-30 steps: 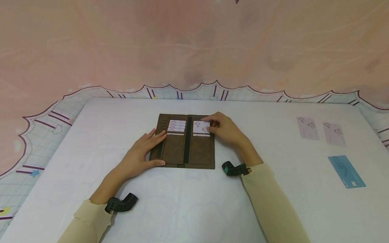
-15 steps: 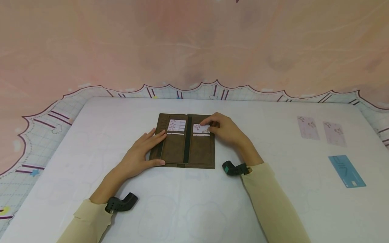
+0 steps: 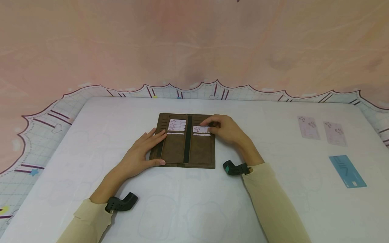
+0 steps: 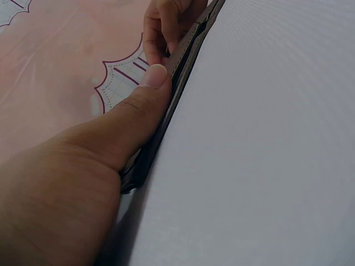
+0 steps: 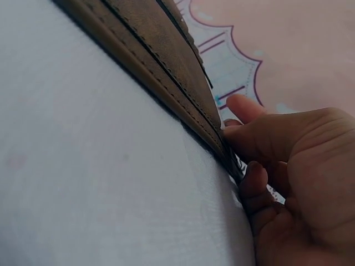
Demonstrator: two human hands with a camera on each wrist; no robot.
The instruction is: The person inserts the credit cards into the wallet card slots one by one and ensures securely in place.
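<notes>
A brown bifold wallet (image 3: 202,152) lies spread open on the white table, with a dark band down its fold. My left hand (image 3: 141,152) rests flat on its left edge, fingers extended; the left wrist view shows the thumb (image 4: 130,113) on the wallet's near edge. At the upper right pocket, my right hand (image 3: 226,130) pinches a white card with pink print (image 3: 198,129) between thumb and index finger, its lower part hidden in a slot. Another card's thin white edge (image 3: 201,135) shows just below. Several similar cards (image 3: 177,125) fill the left pockets.
Two pale pink cards (image 3: 309,127) lie side by side at the table's far right. A blue card (image 3: 347,171) lies nearer, slightly tilted. A scalloped patterned cloth (image 3: 194,91) borders the white table (image 3: 188,199) at the back.
The card under my right fingers has slid down toward me, deeper into the right pocket, so less of it shows. My right hand moved slightly down with it; the left hand stayed put.
</notes>
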